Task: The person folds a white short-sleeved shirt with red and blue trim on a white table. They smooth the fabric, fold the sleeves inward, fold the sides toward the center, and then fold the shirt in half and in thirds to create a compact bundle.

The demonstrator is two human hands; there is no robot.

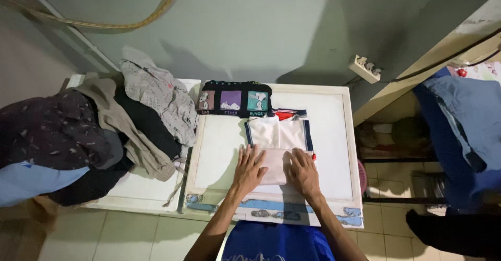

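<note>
- Lying flat near the front middle of the white table [219, 151] is a white shirt [276, 136] with dark trim along its sides; its near part is folded into a flat panel.
- Both hands press on that folded panel: the left hand [249, 171] covers its left edge, the right hand [302, 173] its right part, with a strip of white cloth showing between them.
- Neither grip is closed on anything; the fingers of both lie spread and flat on the cloth, palms down.
- Just behind the shirt, touching its far edge, a bit of red and striped cloth [287, 114] peeks out.
- Behind that, at the table's far edge against the wall, a folded black shirt [235, 99] lies with three coloured cartoon panels facing up.
- No bin or basket shows; the loose clothes sit in an open pile [104, 130] on a second white surface [141, 190] just left of the table, with grey, tan, black and dark patterned pieces heaped together and a pale blue one at the far left.
- The table has a raised rim, and bare white top lies open on both sides of the shirt, wider on the left.
- Its front edge, with chipped blue paint, is right against the person's blue clothing [276, 243].
- To the right, well apart, blue cloth [459, 125] hangs over a frame above the tiled floor [391, 229].
</note>
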